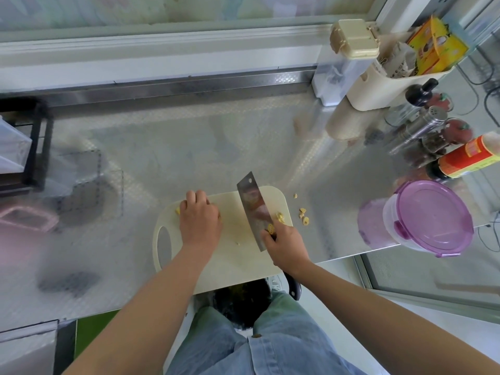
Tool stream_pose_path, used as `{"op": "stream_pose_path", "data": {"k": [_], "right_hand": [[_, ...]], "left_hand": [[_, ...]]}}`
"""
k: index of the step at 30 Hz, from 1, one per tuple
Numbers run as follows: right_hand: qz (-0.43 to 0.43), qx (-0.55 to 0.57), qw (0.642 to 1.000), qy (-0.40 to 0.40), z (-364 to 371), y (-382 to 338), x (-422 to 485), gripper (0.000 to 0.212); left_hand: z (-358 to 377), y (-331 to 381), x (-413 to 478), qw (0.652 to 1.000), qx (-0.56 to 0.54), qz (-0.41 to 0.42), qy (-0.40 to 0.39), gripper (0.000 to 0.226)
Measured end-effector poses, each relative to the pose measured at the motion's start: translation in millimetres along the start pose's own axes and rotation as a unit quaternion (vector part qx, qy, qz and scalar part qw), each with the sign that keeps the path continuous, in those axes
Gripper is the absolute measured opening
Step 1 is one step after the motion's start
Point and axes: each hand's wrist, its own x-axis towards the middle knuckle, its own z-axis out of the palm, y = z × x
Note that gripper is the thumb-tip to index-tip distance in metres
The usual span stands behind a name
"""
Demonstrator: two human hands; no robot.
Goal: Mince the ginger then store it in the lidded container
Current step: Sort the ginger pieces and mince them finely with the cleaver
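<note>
A cream cutting board [232, 255] lies at the counter's front edge. My left hand [198, 220] rests knuckles-up on its left part, fingers curled over ginger that is mostly hidden; a yellow bit [177, 211] shows beside it. My right hand [286, 247] grips the cleaver [254, 209] by its handle, blade tilted over the board's right half. Ginger slices [280, 218] lie right of the blade, one sticks to it, and a few pieces [303, 216] lie off the board on the counter. The round container with a purple lid [430, 221] stands at the right edge.
The steel counter [189, 147] stretches back to a window sill. Sauce bottles and shakers [433, 131] crowd the right rear, with a cream caddy [378, 85] and a clear lidded box behind. A black rack [29, 147] and a pink tray [27, 220] sit at the left.
</note>
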Motion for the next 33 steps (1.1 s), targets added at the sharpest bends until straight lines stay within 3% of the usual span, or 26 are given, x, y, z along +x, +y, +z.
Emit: {"op": "stream_pose_path", "data": {"k": [2, 5, 10, 15, 18, 22, 33], "right_hand": [[-0.001, -0.001, 1.0, -0.001, 2, 0, -1, 0.022], [-0.01, -0.009, 1.0, -0.013, 9, -4, -6, 0.02], [-0.04, -0.027, 0.997, -0.052, 29, -9, -18, 0.023], [-0.01, -0.045, 0.999, -0.014, 20, 2, -23, 0.022], [0.024, -0.032, 0.999, 0.027, 6, 9, -18, 0.023], [-0.008, -0.026, 1.0, 0.004, -1, 10, -21, 0.023], [-0.045, -0.127, 0.991, -0.016, 7, 9, -29, 0.023]], "left_hand": [[-5, 2, -3, 0.995, -0.089, -0.025, 0.027, 0.008], [-12, 7, -10, 0.959, -0.261, -0.099, 0.052, 0.003], [-14, 10, -27, 0.907, -0.365, -0.202, 0.057, 0.008], [-12, 15, -44, 0.894, -0.376, -0.243, -0.035, 0.012], [-6, 26, -50, 0.851, -0.435, -0.27, -0.117, 0.012], [3, 42, -54, 0.798, -0.48, -0.312, -0.189, 0.015], [9, 44, -59, 0.831, -0.408, -0.32, -0.2, 0.019]]}}
